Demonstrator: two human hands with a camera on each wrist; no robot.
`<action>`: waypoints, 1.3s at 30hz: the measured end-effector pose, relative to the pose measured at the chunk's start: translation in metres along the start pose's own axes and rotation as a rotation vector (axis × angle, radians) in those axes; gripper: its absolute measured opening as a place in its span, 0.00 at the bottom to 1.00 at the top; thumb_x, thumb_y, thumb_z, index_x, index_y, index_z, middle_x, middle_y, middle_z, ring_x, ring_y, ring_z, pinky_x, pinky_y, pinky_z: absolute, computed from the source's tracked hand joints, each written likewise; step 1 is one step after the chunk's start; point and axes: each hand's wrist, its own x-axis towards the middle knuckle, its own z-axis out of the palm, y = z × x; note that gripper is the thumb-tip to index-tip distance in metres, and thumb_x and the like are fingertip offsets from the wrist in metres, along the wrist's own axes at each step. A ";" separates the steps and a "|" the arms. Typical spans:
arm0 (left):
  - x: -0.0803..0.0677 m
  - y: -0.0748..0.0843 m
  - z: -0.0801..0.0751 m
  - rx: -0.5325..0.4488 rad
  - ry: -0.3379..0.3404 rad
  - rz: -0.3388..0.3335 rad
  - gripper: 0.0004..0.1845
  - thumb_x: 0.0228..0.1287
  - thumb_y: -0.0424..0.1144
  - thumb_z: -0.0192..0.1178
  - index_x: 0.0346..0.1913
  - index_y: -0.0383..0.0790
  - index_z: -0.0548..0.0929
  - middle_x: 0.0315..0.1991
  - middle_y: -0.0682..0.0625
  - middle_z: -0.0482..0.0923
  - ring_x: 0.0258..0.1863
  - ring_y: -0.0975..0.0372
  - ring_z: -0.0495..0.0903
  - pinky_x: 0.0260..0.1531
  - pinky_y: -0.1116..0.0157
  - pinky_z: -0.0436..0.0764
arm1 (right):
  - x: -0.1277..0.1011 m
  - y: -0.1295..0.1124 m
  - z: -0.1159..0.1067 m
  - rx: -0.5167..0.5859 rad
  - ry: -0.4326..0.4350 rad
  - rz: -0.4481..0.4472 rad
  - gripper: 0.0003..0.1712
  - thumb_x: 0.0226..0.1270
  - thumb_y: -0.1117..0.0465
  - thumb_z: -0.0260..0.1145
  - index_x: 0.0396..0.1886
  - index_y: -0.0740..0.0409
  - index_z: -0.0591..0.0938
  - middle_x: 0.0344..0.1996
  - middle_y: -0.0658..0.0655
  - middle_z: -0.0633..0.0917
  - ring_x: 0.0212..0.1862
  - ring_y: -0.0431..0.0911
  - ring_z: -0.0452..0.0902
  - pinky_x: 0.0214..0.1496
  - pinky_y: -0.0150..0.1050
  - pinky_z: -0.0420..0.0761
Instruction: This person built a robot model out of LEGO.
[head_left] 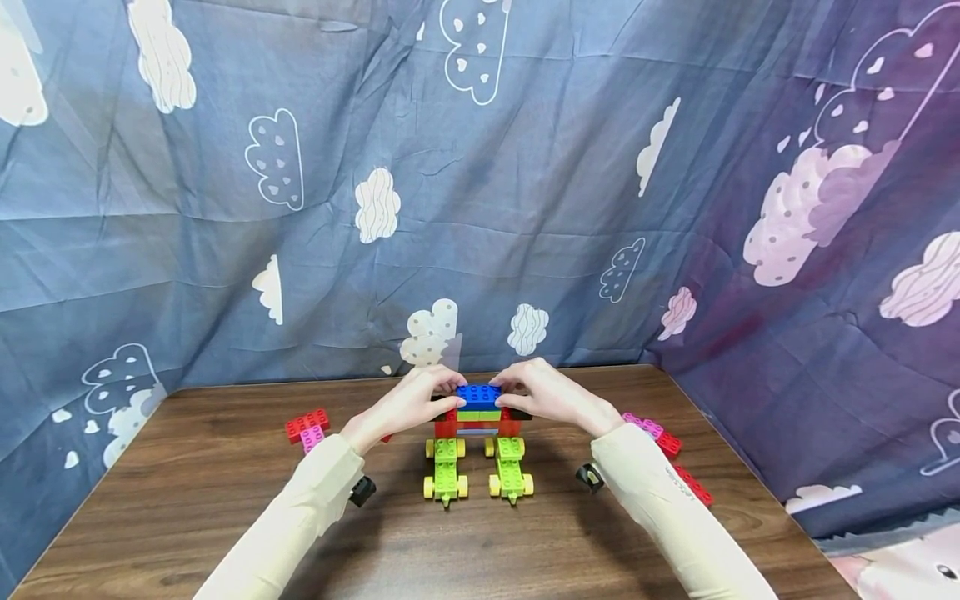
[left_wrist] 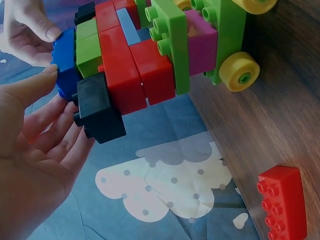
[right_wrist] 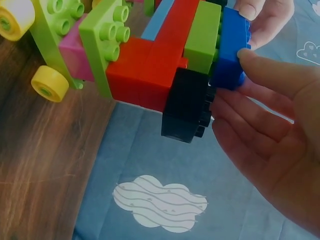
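The left hand (head_left: 411,398) pinches the blue brick (head_left: 478,397) at its left end, the right hand (head_left: 553,395) at its right, I'd say to keep it level over the green bricks (head_left: 479,416); wheeled bases (head_left: 446,481) spread left and right, presumably steadying the build (head_left: 477,426).

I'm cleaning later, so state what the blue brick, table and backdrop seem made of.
Blue brick: likely hard plastic, smooth, slightly glossy, with moulded studs. Table: wood or wood-look laminate, satin-looking, judging by its grain. Backdrop: probably matte fabric, given its creases.
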 end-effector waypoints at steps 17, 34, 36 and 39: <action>-0.001 0.000 0.001 -0.032 0.001 -0.017 0.14 0.65 0.40 0.65 0.51 0.37 0.83 0.44 0.46 0.84 0.42 0.59 0.82 0.50 0.61 0.83 | -0.003 0.002 0.006 0.019 0.037 0.013 0.14 0.64 0.59 0.70 0.47 0.61 0.86 0.38 0.57 0.90 0.37 0.41 0.85 0.43 0.36 0.85; -0.005 -0.002 0.008 -0.091 0.041 -0.031 0.14 0.66 0.39 0.65 0.51 0.37 0.82 0.46 0.46 0.83 0.43 0.59 0.81 0.50 0.61 0.83 | -0.003 -0.002 0.005 -0.004 0.018 0.020 0.14 0.65 0.60 0.70 0.47 0.62 0.86 0.38 0.56 0.89 0.36 0.40 0.84 0.43 0.40 0.86; -0.005 -0.002 0.008 -0.080 0.042 -0.027 0.14 0.66 0.39 0.65 0.51 0.37 0.82 0.45 0.45 0.83 0.43 0.59 0.81 0.50 0.60 0.83 | -0.003 -0.003 0.005 -0.001 0.020 0.019 0.14 0.65 0.60 0.70 0.47 0.63 0.86 0.38 0.57 0.90 0.36 0.40 0.84 0.43 0.41 0.86; -0.004 0.000 0.007 -0.046 0.048 -0.014 0.14 0.66 0.39 0.65 0.51 0.37 0.82 0.44 0.45 0.84 0.42 0.59 0.81 0.48 0.60 0.83 | -0.004 -0.005 0.004 -0.010 0.029 0.015 0.14 0.64 0.61 0.70 0.47 0.63 0.86 0.38 0.57 0.90 0.36 0.41 0.84 0.43 0.41 0.86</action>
